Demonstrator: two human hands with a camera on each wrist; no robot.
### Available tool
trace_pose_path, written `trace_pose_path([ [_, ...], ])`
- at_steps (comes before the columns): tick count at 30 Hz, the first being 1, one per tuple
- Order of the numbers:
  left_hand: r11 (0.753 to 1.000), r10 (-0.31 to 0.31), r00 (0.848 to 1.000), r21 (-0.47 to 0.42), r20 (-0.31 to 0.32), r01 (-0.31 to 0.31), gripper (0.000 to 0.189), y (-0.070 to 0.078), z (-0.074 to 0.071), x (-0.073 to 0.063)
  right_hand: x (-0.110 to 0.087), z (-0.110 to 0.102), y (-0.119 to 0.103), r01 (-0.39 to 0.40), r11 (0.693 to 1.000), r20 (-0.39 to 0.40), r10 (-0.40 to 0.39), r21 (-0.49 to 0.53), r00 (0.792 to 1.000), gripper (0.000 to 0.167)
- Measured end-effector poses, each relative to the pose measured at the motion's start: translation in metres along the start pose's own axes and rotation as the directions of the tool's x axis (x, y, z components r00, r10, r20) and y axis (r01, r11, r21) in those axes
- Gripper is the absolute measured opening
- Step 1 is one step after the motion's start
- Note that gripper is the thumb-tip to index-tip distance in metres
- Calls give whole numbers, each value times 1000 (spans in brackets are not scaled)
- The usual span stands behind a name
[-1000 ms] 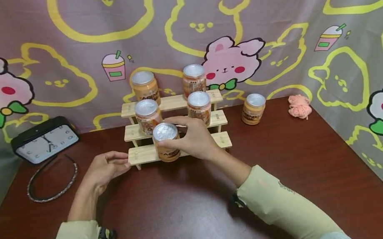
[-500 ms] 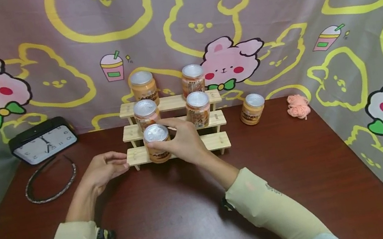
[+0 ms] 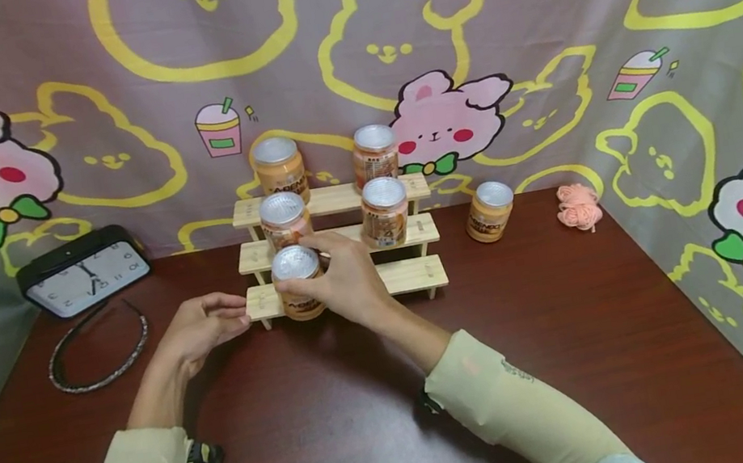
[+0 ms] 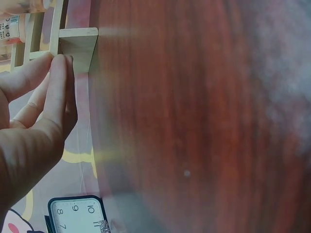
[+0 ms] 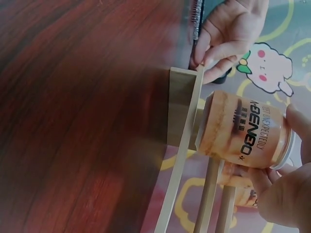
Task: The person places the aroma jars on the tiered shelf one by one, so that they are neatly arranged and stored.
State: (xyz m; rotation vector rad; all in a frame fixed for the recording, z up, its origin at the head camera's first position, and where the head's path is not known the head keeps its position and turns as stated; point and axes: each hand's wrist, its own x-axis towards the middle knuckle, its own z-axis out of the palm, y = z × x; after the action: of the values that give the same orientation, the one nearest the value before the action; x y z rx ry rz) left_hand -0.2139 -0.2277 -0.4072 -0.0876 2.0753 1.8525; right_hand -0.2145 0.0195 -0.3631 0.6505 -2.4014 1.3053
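Note:
My right hand [image 3: 348, 278] grips an orange can [image 3: 299, 304] with a silver lid, thumb and fingers around its upper part. The can stands upright at the left part of the lowest step of a three-tier wooden display rack [image 3: 414, 273]. Its "A-BENBO" label faces the camera in the right wrist view, where the can's base [image 5: 206, 124] meets the step board. At the rack's left end, my left hand [image 3: 205, 330] pinches the corner of the lowest board between thumb and fingers. Similar cans, such as this upper one [image 3: 386, 217], stand in pairs on the two higher steps.
Another orange can [image 3: 491, 213] stands on the dark red table [image 3: 346, 432] right of the rack, near pink rose-like flowers [image 3: 580, 207]. To the left are a black-framed clock [image 3: 87, 275] and a headband [image 3: 101, 381]. A patterned curtain [image 3: 277, 18] hangs behind.
My right hand has slid left with the can, from nearer the middle of the lowest step to its left part, and lowered slightly. My left hand stays at the rack's end.

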Motion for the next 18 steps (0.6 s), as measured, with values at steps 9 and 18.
trace_pose_path([
  [9,1000,5,1000,13,1,-5,42,1,1,0,1,6,-1,-14,996,-3,13,-91,1000,56],
  [18,1000,0,1000,12,4,0,42,0,-1,0,1,10,-2,-37,995,1,37,-89,999,59],
])
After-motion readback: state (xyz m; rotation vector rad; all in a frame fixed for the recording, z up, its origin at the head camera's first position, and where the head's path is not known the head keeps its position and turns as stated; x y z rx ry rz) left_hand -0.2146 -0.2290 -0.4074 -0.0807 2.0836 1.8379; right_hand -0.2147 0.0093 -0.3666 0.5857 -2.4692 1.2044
